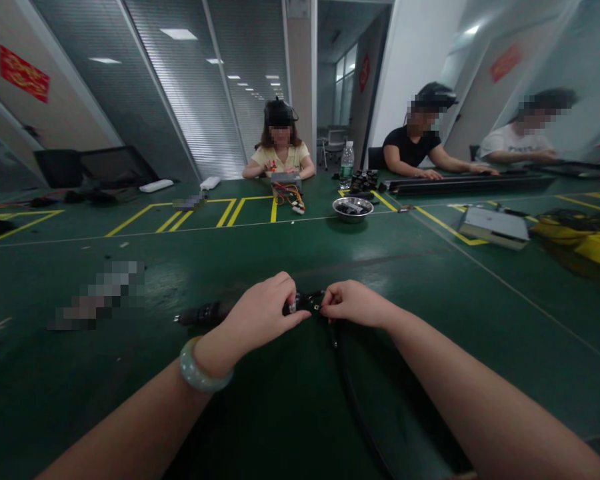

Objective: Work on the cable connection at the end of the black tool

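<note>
The left hand (265, 310) grips a black cylindrical tool (200, 315), its metal tip leftward of that hand. Just beside it, the right hand (357, 303) has fingertips drawn together near the tool's rear; I cannot tell what they pinch. A black cable (347, 380) trails nearward from below the right hand, between the forearms. Green tabletop (260, 247) stretches ahead of both hands to a metal bowl (353, 217); farther off, a seated person (283, 157) is at the far edge.

Open tabletop (240, 250) runs past the hands (263, 312) (356, 304) until a metal bowl (353, 217) obstructs.
</note>
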A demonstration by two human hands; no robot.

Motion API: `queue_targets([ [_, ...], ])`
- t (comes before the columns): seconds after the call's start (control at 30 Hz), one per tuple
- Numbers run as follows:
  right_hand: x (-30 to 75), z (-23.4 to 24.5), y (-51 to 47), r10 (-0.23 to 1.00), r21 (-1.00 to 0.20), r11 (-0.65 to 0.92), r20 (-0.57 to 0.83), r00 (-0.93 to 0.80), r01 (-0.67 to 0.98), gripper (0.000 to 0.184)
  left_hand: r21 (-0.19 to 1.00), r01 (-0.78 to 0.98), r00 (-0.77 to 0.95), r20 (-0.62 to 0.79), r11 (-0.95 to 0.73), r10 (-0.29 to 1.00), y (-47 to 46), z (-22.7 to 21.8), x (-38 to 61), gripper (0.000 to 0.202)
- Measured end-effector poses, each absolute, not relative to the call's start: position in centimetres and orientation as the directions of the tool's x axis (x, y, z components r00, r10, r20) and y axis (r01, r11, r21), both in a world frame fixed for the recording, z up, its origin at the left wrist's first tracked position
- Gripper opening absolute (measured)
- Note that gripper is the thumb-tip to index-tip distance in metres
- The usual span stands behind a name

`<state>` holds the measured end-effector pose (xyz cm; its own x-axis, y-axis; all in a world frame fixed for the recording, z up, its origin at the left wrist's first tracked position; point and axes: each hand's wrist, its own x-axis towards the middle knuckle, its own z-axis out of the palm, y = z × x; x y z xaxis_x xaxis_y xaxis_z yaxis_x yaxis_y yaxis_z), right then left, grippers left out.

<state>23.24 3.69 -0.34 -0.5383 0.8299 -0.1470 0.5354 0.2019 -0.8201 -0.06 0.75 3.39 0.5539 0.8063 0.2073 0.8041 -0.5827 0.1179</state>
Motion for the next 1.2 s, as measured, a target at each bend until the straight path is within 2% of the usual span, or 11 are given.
queue_targets([
  [0.17,23.2,0.6,3.1,0.836,-0.747,0.274,-0.126,-0.533,0.606,0.011,0.059,0.782,0.582,0.288,-0.621,0.76,0.8,2.1,0.9,0.045],
  [0.33,22.7,1.1,2.7,0.857,-0.714,0.293,-0.099,-0.506,0.636,0.012,0.053,0.752,0.629,0.24,-0.657,0.74,1.1,1.4,1.0,0.026],
  [0.53,22.0,1.3,2.3,0.906,-0.678,0.243,-0.097,-0.412,0.694,0.011,0.06,0.743,0.639,0.23,-0.666,0.734,1.2,1.6,1.0,0.024],
  [0.73,21.7,1.1,2.1,0.952,-0.617,0.238,-0.006,-0.307,0.75,0.009,0.048,0.762,0.62,0.232,-0.645,0.75,1.0,1.4,1.4,0.02],
  [0.93,21.6,0.5,2.3,0.951,-0.659,0.213,-0.029,-0.308,0.722,0.011,0.093,0.772,0.594,0.249,-0.629,0.765,0.9,1.0,1.5,0.02],
  [1.2,21.4,-0.5,3.1,0.957,-0.791,0.167,-0.012,-0.288,0.589,0.015,0.074,0.798,0.563,0.263,-0.599,0.783,1.4,1.0,1.6,0.015],
])
